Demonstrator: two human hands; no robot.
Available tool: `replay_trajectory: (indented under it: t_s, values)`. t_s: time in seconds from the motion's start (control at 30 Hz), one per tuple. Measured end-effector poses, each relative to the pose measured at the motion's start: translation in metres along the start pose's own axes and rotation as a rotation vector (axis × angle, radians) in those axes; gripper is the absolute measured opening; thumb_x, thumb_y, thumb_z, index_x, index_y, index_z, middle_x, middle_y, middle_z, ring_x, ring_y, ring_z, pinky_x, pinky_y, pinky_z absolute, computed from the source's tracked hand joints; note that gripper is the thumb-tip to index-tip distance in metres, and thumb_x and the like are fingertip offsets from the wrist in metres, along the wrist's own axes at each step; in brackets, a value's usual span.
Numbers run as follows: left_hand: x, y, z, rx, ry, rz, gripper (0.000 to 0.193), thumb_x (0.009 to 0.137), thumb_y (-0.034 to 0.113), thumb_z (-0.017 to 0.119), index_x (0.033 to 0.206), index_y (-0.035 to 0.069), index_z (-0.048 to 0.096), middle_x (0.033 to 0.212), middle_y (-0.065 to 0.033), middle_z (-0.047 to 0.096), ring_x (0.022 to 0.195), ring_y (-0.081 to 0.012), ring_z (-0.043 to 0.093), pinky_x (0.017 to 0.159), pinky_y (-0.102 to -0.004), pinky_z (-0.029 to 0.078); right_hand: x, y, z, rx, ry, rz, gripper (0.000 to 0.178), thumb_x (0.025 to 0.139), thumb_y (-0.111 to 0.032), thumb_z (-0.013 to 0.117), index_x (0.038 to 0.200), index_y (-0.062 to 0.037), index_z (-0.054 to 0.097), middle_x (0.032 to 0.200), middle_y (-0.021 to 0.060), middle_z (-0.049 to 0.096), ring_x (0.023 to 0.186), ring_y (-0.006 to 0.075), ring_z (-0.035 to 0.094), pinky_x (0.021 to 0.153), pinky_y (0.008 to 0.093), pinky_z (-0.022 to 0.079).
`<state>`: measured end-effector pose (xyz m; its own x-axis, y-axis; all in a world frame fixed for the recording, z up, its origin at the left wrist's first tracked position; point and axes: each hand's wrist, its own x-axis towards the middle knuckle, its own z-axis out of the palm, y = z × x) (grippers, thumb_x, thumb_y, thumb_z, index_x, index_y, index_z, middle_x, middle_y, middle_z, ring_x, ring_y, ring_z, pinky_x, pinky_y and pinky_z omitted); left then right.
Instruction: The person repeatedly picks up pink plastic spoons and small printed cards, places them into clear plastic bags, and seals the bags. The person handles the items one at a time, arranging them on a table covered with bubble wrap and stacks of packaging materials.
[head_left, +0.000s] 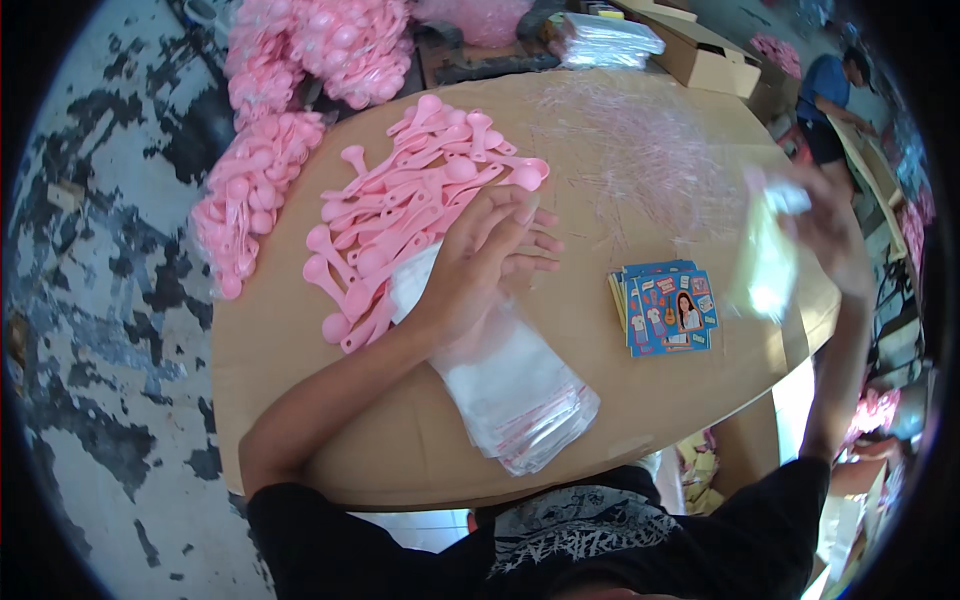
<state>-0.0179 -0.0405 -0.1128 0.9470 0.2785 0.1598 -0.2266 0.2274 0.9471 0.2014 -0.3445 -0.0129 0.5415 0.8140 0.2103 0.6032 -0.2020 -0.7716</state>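
My left hand (478, 268) hovers above a stack of clear plastic bags (515, 375), its fingers loosely bent and apart, with nothing seen in them. Just beyond it lies a heap of pink plastic spoons (400, 205) with round scoop ends. At the right edge of the cardboard-covered table (340, 440), my right hand (828, 225) is smeared by motion. It grips a clear plastic bag (765, 255) with something pale yellow inside and a bit of pink near its top. Between the two hands sits a pile of blue printed cards (668, 310).
Thin clear sticks (650, 150) are scattered over the table's far right. Bags of pink spoons (345, 45) crowd the far left edge. At the back stand a pack of plastic bags (605, 42) and a cardboard box (705, 60). Another person (835, 100) is at the far right.
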Motion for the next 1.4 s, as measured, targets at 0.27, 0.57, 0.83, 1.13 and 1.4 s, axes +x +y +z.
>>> replay_trajectory:
  t_s: [0.27,0.57,0.83,1.13,1.4]
  values:
    - [0.008,0.005,0.007,-0.070,-0.051,0.021,0.027,0.102,0.029,0.045,0.116,0.006,0.048,0.102,-0.0109,0.058,0.093,-0.0214,0.064,0.081,-0.0378,0.054,-0.077,-0.043,-0.038,-0.720,0.043,-0.113,0.027,0.084,-0.019,0.070,0.103,-0.0006,0.064,0.096,0.0103,0.065,0.080,0.0202,0.062,0.081,0.0330,0.047]
    - [-0.002,0.013,0.012,-0.146,0.051,0.083,0.027,0.102,0.031,0.045,0.111,0.005,0.047,0.093,-0.0106,0.059,0.086,-0.0227,0.066,0.079,-0.0380,0.056,0.049,-0.075,0.164,-0.550,-0.448,-0.507,0.032,0.090,-0.034,0.063,0.083,-0.0033,0.066,0.082,0.0132,0.069,0.080,0.0318,0.066,0.077,0.0455,0.048]
    - [-0.006,0.024,0.009,-0.174,0.076,0.203,0.026,0.103,0.030,0.042,0.106,0.004,0.046,0.101,-0.0117,0.056,0.093,-0.0204,0.063,0.090,-0.0415,0.054,0.067,-0.063,0.183,-0.129,-0.710,-0.173,0.030,0.091,-0.035,0.064,0.086,-0.0053,0.070,0.073,0.0131,0.068,0.068,0.0277,0.067,0.064,0.0364,0.051]
    - [-0.006,0.016,0.006,-0.077,0.040,0.218,0.030,0.103,0.030,0.038,0.103,0.002,0.047,0.096,-0.0123,0.058,0.092,-0.0203,0.062,0.088,-0.0387,0.052,0.075,-0.044,0.167,-0.187,-0.742,-0.211,0.026,0.093,-0.025,0.057,0.091,-0.0039,0.072,0.075,0.0171,0.068,0.068,0.0342,0.065,0.066,0.0398,0.050]
    - [-0.008,0.001,0.005,0.214,-0.010,0.369,0.018,0.099,0.019,0.053,0.092,0.002,0.056,0.083,-0.0046,0.063,0.083,-0.0113,0.061,0.074,-0.0270,0.049,0.080,-0.043,0.106,-0.239,-0.460,-0.174,0.020,0.093,-0.013,0.051,0.087,-0.0028,0.066,0.069,0.0055,0.065,0.064,0.0150,0.062,0.061,0.0279,0.047]
